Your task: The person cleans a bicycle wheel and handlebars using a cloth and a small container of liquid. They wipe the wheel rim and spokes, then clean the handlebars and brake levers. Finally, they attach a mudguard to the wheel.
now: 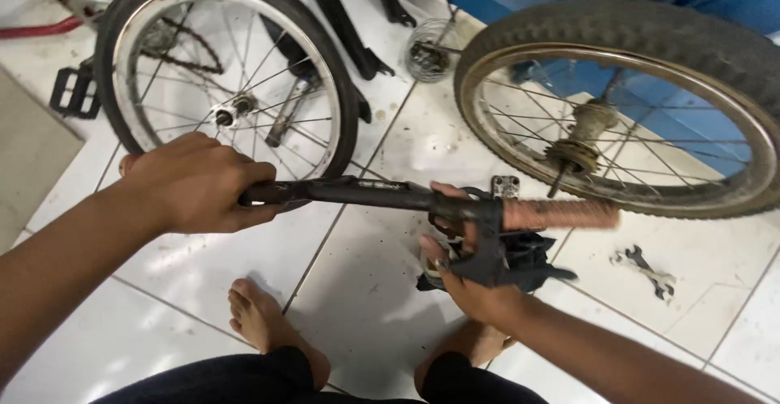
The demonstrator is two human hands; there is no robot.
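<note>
Handlebar, a dark metal tube with a ribbed orange-brown grip on its right end, is held level above the white tiled floor. Left hand is clamped around the tube's left end; right hand is closed from below on the black brake lever clamp beside the grip. Farther off stand a chrome-rimmed wheel at left and a knobby-tyred wheel with rusty hub at right. Spanners lie right on the tiles, bare feet near.
</note>
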